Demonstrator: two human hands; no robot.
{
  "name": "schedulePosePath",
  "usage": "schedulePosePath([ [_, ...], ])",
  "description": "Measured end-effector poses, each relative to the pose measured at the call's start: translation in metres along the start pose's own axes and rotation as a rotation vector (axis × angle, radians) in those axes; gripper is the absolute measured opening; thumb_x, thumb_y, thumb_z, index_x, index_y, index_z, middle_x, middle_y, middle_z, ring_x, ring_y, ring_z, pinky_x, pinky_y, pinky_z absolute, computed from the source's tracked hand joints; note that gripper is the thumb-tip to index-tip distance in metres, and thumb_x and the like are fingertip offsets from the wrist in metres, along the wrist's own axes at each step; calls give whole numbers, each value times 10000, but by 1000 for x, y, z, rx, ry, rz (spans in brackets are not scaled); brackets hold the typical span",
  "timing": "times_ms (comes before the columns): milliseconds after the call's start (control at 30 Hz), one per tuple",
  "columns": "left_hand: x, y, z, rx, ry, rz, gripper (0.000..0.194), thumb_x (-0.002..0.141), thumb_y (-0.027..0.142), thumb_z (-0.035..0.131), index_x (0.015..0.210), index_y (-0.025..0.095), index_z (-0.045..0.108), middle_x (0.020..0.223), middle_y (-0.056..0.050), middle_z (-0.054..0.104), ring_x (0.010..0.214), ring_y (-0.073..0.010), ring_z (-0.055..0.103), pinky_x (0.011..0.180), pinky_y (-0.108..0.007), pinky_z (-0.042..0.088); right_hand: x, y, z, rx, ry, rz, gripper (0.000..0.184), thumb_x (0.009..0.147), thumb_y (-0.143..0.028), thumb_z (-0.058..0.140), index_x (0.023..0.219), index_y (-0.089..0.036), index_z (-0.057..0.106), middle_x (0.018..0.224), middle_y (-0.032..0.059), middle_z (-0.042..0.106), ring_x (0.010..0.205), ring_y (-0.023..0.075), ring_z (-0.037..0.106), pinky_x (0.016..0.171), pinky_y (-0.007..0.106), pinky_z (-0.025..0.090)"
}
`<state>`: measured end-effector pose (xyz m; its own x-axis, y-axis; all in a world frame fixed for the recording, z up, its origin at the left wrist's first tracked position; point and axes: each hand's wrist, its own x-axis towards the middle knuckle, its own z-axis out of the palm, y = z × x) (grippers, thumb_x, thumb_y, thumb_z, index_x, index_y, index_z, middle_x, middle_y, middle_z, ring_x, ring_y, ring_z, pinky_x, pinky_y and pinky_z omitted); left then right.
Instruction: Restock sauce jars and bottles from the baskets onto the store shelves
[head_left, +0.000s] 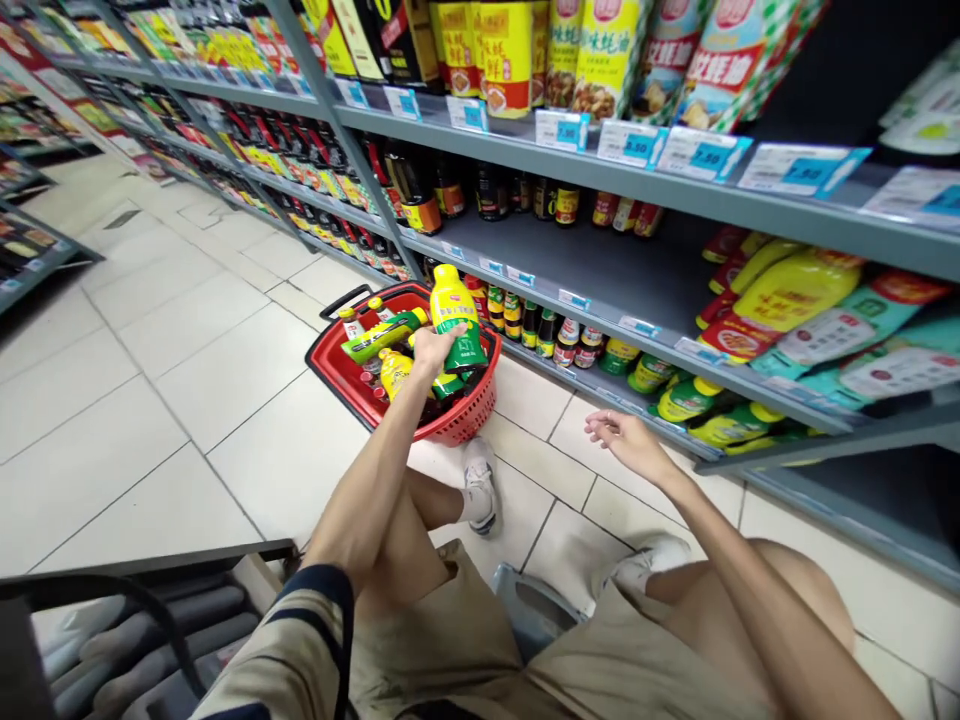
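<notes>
My left hand [433, 349] is closed round a yellow-and-green bottle [456, 312] with a yellow cap, held upright over a red shopping basket [465, 418] on the floor. Several more yellow and green bottles [381, 336] lie inside the basket. My right hand [624, 436] hovers above the floor tiles to the right, fingers loosely spread, holding nothing. It is nearest the bottom shelf's green-and-yellow bottles [686, 401]. I am seated low, knees bent, feet in white shoes [480, 486].
Grey shelving [660, 190] runs along the right, stocked with dark sauce bottles, yellow pouches and price tags. A tiled aisle [150, 330] stretches left. A dark crate or cart frame [150, 610] sits at the lower left beside me.
</notes>
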<state>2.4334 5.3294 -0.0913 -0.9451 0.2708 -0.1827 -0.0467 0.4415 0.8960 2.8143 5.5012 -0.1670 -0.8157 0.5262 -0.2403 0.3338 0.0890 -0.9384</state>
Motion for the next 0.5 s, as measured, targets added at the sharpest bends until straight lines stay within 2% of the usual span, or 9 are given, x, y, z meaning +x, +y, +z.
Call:
schedulePosePath([
  [133,-16,17,11,-268,-115,63,438,880,341,883,1179,67,718,1031,-102,817,856,-184,776,923,-372,669,-7,-12,8,61,-28,40,117,964,-294,711,996,-187,745,1006,96,820,831,206,776,830,383,656],
  [233,-36,20,24,-442,-322,45,406,879,281,893,1163,37,733,1000,-83,827,883,-180,773,989,-408,670,-8,-14,11,128,-66,63,209,1024,-387,694,997,-182,721,1023,96,808,827,181,761,768,324,627],
  [367,-80,15,56,-428,-574,-85,488,794,341,972,1132,56,764,981,-100,850,903,-231,798,946,-408,692,-6,-19,9,354,-70,82,452,1046,-644,637,1138,-203,676,1183,119,795,924,194,775,754,304,637],
  [500,-133,3,92,-311,-842,-211,587,716,431,1010,1149,101,791,1081,-152,857,918,-280,830,832,-379,709,-1,-27,6,550,9,5,545,1015,-715,643,1288,-245,617,1370,101,740,1123,209,757,864,314,659],
])
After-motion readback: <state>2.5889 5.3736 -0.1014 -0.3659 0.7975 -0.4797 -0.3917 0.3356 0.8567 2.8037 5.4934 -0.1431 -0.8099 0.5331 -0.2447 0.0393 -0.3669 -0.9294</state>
